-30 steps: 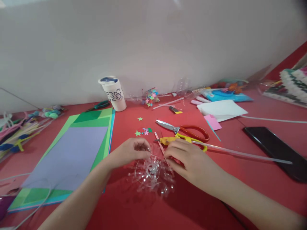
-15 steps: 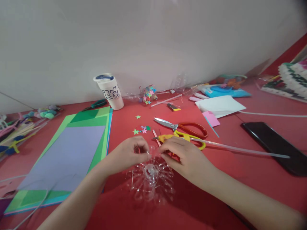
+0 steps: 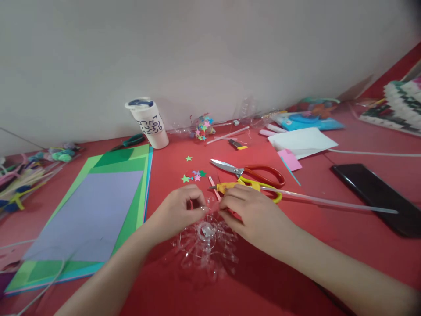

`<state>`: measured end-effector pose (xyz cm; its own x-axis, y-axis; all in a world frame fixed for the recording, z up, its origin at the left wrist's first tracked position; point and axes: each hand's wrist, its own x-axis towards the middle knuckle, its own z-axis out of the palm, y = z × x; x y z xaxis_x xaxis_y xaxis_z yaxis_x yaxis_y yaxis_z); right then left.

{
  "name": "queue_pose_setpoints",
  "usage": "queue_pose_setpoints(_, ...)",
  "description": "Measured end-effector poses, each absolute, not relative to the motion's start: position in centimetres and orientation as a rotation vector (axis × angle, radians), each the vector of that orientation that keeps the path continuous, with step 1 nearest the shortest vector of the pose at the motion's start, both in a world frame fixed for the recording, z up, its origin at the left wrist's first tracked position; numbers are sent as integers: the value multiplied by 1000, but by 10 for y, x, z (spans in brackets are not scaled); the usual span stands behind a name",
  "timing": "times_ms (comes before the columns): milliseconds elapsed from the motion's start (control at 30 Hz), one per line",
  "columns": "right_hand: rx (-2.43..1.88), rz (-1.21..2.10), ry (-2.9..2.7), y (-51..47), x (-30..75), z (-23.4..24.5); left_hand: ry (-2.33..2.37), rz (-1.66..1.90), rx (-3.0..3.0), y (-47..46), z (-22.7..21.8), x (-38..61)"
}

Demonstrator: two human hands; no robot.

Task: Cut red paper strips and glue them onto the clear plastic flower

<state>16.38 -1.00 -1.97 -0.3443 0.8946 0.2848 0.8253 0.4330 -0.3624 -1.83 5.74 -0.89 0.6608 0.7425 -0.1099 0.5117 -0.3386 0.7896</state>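
Note:
A clear plastic piece cut into a ring of looped strips (image 3: 207,252) is in front of me at the table's near middle, its round hub facing me. My left hand (image 3: 182,208) pinches its far edge between thumb and fingers. Just to the right, my right hand (image 3: 248,210) is closed on the same far edge, fingertips close to the left ones. The exact strips in my fingers are hard to make out. Right beyond the right hand lie the yellow-handled tool (image 3: 226,188) and scissors with red handles (image 3: 263,173).
Small paper stars (image 3: 196,177) lie beyond my hands. Coloured paper sheets (image 3: 88,215) spread on the left. A white cup (image 3: 151,125) stands by the wall. To the right are a black phone (image 3: 378,197), a long clear glue stick (image 3: 329,202) and white paper (image 3: 302,142).
Both hands keep their pinch at the far edge of the clear plastic piece, with a slight shift of the fingers. The whole view has moved a little.

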Motion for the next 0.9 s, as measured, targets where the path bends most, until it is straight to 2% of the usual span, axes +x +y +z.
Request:
queue_pose_setpoints(167, -1510, 121, -2416, -6, 157, -14, 945, 371, 2055, 55, -9, -17)
queue_pose_setpoints(400, -1249, 615, -2369, 3, 183, -5, 908, 360, 1974, 59, -10, -20)
queue_pose_setpoints(500, -1175, 706, -2322, 6, 193, -13, 899, 339, 1938, 60, -10, -20)
queue_pose_setpoints(900, -1033, 520, -2386, 5, 193, -23, 817, 312, 1868, 62, -9, -21)
